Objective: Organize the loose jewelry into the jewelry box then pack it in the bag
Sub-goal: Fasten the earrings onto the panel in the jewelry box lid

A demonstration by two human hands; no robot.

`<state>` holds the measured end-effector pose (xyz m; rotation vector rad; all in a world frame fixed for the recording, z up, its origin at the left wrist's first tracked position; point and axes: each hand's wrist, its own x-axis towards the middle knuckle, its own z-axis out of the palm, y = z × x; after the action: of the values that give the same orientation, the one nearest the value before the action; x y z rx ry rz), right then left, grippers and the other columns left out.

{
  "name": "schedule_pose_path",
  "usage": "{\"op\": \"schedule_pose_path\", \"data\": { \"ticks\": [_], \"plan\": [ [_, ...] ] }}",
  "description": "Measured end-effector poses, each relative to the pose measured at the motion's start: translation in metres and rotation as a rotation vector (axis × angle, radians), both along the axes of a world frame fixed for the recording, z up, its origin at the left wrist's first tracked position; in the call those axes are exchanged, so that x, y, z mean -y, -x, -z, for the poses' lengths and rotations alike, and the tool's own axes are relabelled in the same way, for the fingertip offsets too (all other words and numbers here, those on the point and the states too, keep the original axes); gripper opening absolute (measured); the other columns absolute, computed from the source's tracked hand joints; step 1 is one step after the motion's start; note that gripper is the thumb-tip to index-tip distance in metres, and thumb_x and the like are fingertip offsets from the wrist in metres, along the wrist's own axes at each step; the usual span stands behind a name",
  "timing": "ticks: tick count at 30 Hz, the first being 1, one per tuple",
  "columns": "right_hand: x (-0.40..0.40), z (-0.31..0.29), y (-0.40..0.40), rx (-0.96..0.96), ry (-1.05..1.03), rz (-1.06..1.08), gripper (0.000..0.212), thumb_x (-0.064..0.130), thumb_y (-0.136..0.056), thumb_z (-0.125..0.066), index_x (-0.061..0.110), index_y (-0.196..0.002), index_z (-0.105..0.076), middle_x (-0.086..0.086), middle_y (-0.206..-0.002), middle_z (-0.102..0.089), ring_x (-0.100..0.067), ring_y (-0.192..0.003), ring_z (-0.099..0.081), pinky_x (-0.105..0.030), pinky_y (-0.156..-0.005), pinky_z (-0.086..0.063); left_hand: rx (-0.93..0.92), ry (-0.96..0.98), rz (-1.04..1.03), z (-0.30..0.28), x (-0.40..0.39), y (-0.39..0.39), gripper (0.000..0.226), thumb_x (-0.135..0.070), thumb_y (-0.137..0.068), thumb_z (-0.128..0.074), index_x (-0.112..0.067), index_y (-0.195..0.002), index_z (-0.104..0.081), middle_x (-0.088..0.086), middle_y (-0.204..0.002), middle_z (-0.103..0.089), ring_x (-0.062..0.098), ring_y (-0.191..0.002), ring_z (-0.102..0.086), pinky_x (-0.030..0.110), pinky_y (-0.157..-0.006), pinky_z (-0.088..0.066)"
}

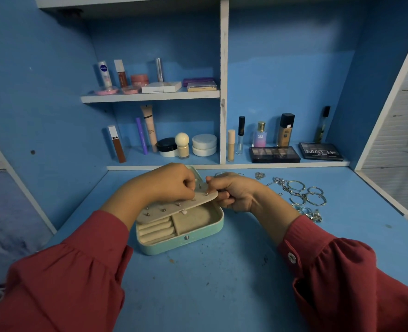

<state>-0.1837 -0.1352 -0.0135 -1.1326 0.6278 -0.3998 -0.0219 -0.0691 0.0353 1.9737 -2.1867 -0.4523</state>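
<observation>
Blue-painted wooden desk (222, 271) with white-edged shelving spreads across the frame, its shelves lined with cosmetics, among them two black eyeshadow palettes (274, 154) at the far right. Two arms in dark red sleeves (73, 279) reach in from the near edge. At the centre of the desk sits a mint-green rectangular jewelry box (193, 238), open, with cream fabric rolls at its left and a bare cream compartment at its right. A beige fabric earring panel (174, 204), set with several small studs, is raised at a tilt over the box. The left hand (164, 183) rests on the panel's far end, fingers curled and pinching at a stud there. The right hand (234, 192) grips the panel's right tip, fingers clenched beneath it. Loose silver hoops, chains and rings (303, 197) lie scattered on the desk just right of the right hand.
</observation>
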Motion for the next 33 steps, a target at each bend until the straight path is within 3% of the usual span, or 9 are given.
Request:
{"op": "schedule_pose_path", "data": {
  "ticks": [9,14,18,20,23,25,27,30,33],
  "plan": [
    [0.001,0.001,-0.001,-0.007,0.006,0.001,0.035,-0.012,-0.089,-0.034,0.015,-0.066,-0.036,0.006,-0.041,-0.035,-0.001,-0.030,-0.025,-0.012,-0.032,-0.013,-0.124,-0.027,-0.036,0.006,0.001,-0.006,0.009,-0.010,-0.082,-0.061,-0.009,-0.079,-0.069,-0.003,-0.069,-0.060,0.009,-0.063,-0.050,0.025,-0.061,-0.041],
    [0.002,-0.003,-0.002,0.010,-0.014,0.004,0.030,-0.005,-0.092,-0.035,0.017,-0.071,-0.039,0.006,-0.046,-0.043,-0.001,-0.033,-0.028,-0.010,-0.032,-0.015,-0.258,0.077,-0.060,0.005,-0.008,-0.019,0.006,-0.013,-0.083,-0.070,-0.016,-0.080,-0.074,-0.009,-0.071,-0.068,-0.001,-0.063,-0.056,0.017,-0.064,-0.044],
    [0.001,-0.008,-0.002,0.012,-0.015,-0.004,0.014,0.013,-0.098,-0.034,0.015,-0.090,-0.045,-0.004,-0.066,-0.068,-0.005,-0.040,-0.028,-0.011,-0.033,-0.023,-0.537,0.281,-0.168,0.013,-0.017,-0.036,0.006,-0.011,-0.085,-0.069,-0.013,-0.082,-0.073,-0.009,-0.071,-0.071,-0.002,-0.071,-0.063,0.010,-0.072,-0.047],
    [0.004,-0.008,-0.002,0.026,-0.057,0.021,0.019,0.016,-0.096,-0.031,0.014,-0.093,-0.050,-0.014,-0.080,-0.072,-0.009,-0.045,-0.029,-0.015,-0.036,-0.026,-0.682,0.364,-0.226,0.019,-0.021,-0.045,0.006,-0.011,-0.086,-0.067,-0.011,-0.082,-0.072,-0.009,-0.069,-0.070,-0.002,-0.070,-0.063,0.006,-0.068,-0.045],
    [0.009,-0.006,-0.002,0.097,-0.113,0.060,0.030,0.013,-0.090,-0.025,0.011,-0.093,-0.055,-0.024,-0.093,-0.070,-0.012,-0.043,-0.041,-0.018,-0.039,-0.032,-0.849,0.426,-0.310,0.029,-0.027,-0.062,0.009,-0.011,-0.088,-0.064,-0.012,-0.084,-0.072,-0.008,-0.070,-0.071,0.001,-0.067,-0.058,0.017,-0.065,-0.043],
    [0.009,-0.005,-0.004,0.147,-0.112,0.098,0.031,0.006,-0.088,-0.025,0.007,-0.094,-0.055,-0.023,-0.094,-0.070,-0.013,-0.044,-0.049,-0.018,-0.041,-0.035,-0.922,0.415,-0.355,0.036,-0.030,-0.074,0.018,-0.003,-0.089,-0.059,-0.014,-0.083,-0.073,-0.006,-0.074,-0.072,0.009,-0.073,-0.058,0.027,-0.071,-0.044],
    [0.009,-0.003,-0.006,0.160,-0.016,0.150,0.027,0.000,-0.092,-0.029,0.005,-0.096,-0.055,-0.018,-0.091,-0.072,-0.011,-0.047,-0.054,-0.018,-0.042,-0.036,-0.936,0.375,-0.385,0.043,-0.033,-0.085,0.042,0.012,-0.086,-0.051,-0.021,-0.076,-0.076,-0.006,-0.074,-0.073,0.013,-0.074,-0.060,0.027,-0.070,-0.044],
    [0.009,0.002,-0.009,0.162,0.141,0.227,0.017,0.003,-0.097,-0.045,-0.002,-0.102,-0.060,-0.013,-0.088,-0.072,-0.009,-0.051,-0.057,-0.017,-0.044,-0.040,-0.976,0.253,-0.338,0.048,-0.040,-0.097,0.072,0.027,-0.080,-0.041,-0.034,-0.070,-0.078,-0.008,-0.072,-0.073,0.003,-0.066,-0.064,0.023,-0.065,-0.040],
    [0.008,0.006,-0.011,0.056,0.255,0.304,0.021,0.016,-0.097,-0.054,0.000,-0.108,-0.063,-0.008,-0.085,-0.072,-0.009,-0.051,-0.053,-0.019,-0.048,-0.043,-1.030,0.100,-0.258,0.047,-0.047,-0.100,0.058,0.022,-0.081,-0.048,-0.026,-0.077,-0.080,-0.001,-0.086,-0.075,0.007,-0.081,-0.069,0.020,-0.075,-0.050]
  ]
}}
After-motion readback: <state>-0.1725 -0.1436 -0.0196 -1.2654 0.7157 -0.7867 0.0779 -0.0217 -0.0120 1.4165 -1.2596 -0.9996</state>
